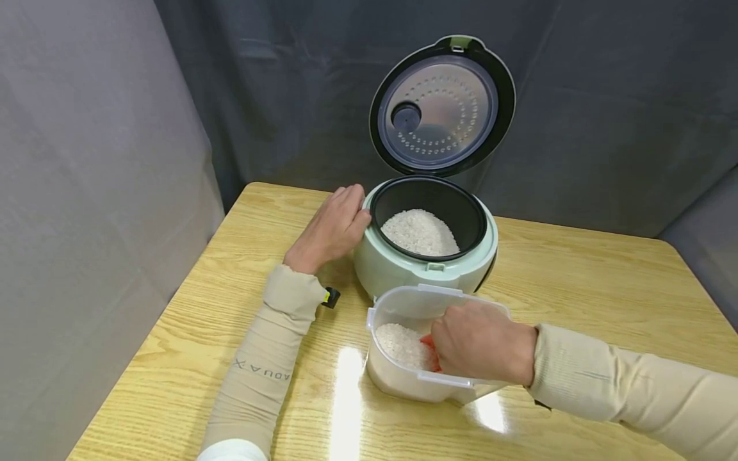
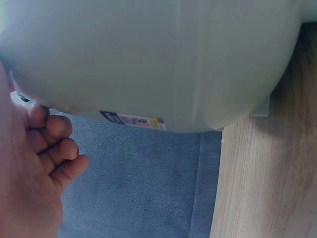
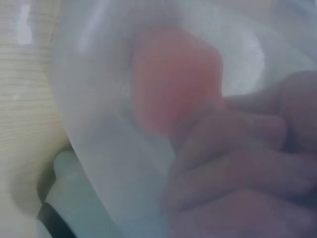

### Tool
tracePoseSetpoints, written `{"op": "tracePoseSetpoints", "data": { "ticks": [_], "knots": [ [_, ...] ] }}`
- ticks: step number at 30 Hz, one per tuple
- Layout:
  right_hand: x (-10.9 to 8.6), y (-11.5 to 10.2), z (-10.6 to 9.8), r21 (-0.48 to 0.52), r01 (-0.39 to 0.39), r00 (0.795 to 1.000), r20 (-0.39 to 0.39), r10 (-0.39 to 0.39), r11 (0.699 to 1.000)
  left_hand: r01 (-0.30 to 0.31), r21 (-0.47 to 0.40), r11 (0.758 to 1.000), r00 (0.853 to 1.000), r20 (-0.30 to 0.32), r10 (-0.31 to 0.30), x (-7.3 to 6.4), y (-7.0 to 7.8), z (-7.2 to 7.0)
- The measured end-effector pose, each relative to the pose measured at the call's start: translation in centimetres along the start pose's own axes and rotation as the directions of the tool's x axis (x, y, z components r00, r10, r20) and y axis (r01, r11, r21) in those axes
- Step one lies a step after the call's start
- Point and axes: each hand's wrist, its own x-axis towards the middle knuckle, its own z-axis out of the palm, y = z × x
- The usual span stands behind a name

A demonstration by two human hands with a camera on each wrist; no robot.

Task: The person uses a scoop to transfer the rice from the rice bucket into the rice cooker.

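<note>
My right hand (image 1: 481, 339) is inside the clear plastic rice bin (image 1: 398, 374), gripping an orange-red scoop (image 1: 431, 352). Through the bin's cloudy wall the right wrist view shows the scoop (image 3: 176, 82) and the curled fingers (image 3: 233, 163). White rice (image 1: 401, 346) lies in the bin beside the scoop. My left hand (image 1: 334, 227) rests against the left side of a pale green rice cooker (image 1: 383, 272), its fingers (image 2: 59, 153) loosely bent at the casing. More rice (image 1: 421, 232) is heaped in the cooker's black inner pot (image 1: 455, 205).
The cooker's round lid (image 1: 441, 109) stands raised at the back. Its casing sits just behind the bin, the two close together on a wooden table (image 1: 582, 301). Dark cloth (image 1: 605, 115) hangs behind the table, with grey cloth (image 1: 104, 192) along the left.
</note>
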Motion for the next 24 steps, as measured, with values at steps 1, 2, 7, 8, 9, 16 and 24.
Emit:
{"op": "tracePoseSetpoints", "data": {
  "ticks": [1,2,7,8,9,16,24],
  "knots": [
    [0.00,-0.01,0.01,0.003,0.000,1.000,0.000,0.000,1.000,-0.001,0.000,1.000,1.000,0.001,0.001,0.00,-0.03,0.02],
    [0.00,-0.01,0.02,0.007,-0.001,1.000,0.000,0.001,1.000,-0.001,0.000,1.000,1.000,0.001,0.001,0.01,-0.05,0.03],
    [0.03,-0.01,0.06,0.023,-0.006,1.000,0.013,0.006,1.000,-0.003,0.002,1.000,1.000,-0.002,0.003,0.03,-0.11,0.08],
    [0.04,-0.01,0.06,0.024,-0.007,1.000,0.016,0.007,1.000,-0.003,0.002,1.000,1.000,-0.003,0.003,0.03,-0.10,0.07],
    [0.06,-0.01,0.05,0.025,-0.007,1.000,0.019,0.007,1.000,-0.005,0.002,1.000,1.000,-0.004,0.005,0.03,-0.10,0.06],
    [0.18,-0.02,0.05,0.063,-0.006,0.999,0.038,0.004,0.998,0.003,0.001,1.000,1.000,0.000,-0.003,0.04,-0.09,0.07],
    [0.25,-0.04,0.13,0.110,-0.031,0.998,0.061,0.024,0.993,0.002,0.007,1.000,1.000,-0.005,-0.002,0.02,0.05,0.04]
  ]
}}
